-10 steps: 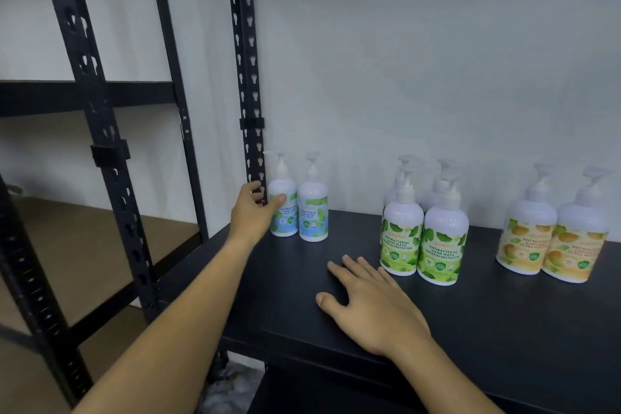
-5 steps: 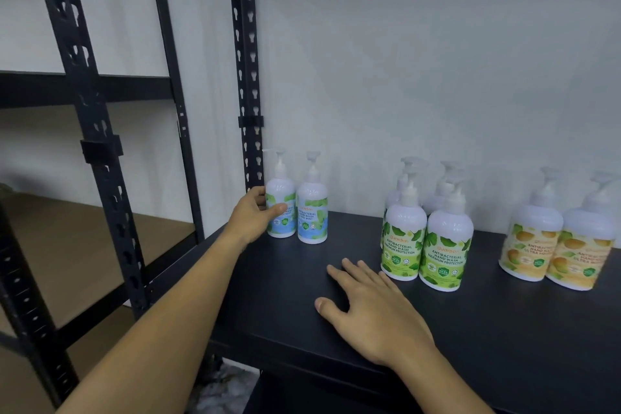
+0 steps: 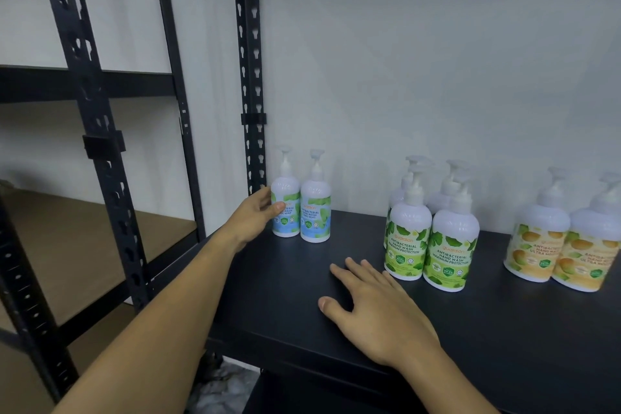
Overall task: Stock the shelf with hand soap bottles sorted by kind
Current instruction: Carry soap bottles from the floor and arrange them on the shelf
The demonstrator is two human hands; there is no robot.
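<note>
Two blue-label mint soap bottles stand at the back left of the black shelf (image 3: 302, 319). My left hand (image 3: 253, 217) grips the left one (image 3: 287, 212), thumb across its label; the second blue bottle (image 3: 316, 217) touches it on the right. Several green-label bottles (image 3: 408, 245) stand grouped in the middle. Two orange-label bottles (image 3: 537, 250) stand at the right, the outer one cut by the frame edge. My right hand (image 3: 373, 309) rests flat on the shelf, fingers straight, just left of the green group.
A black perforated upright (image 3: 250, 77) rises right behind the blue bottles. To the left stands a second rack with a brown shelf board (image 3: 84, 245) and a black post (image 3: 97, 161). A pale wall backs the shelf.
The view has shifted slightly, so the bottles sit lower and further right in frame. Both hands stay where they were, the left on the blue bottle, the right flat.
</note>
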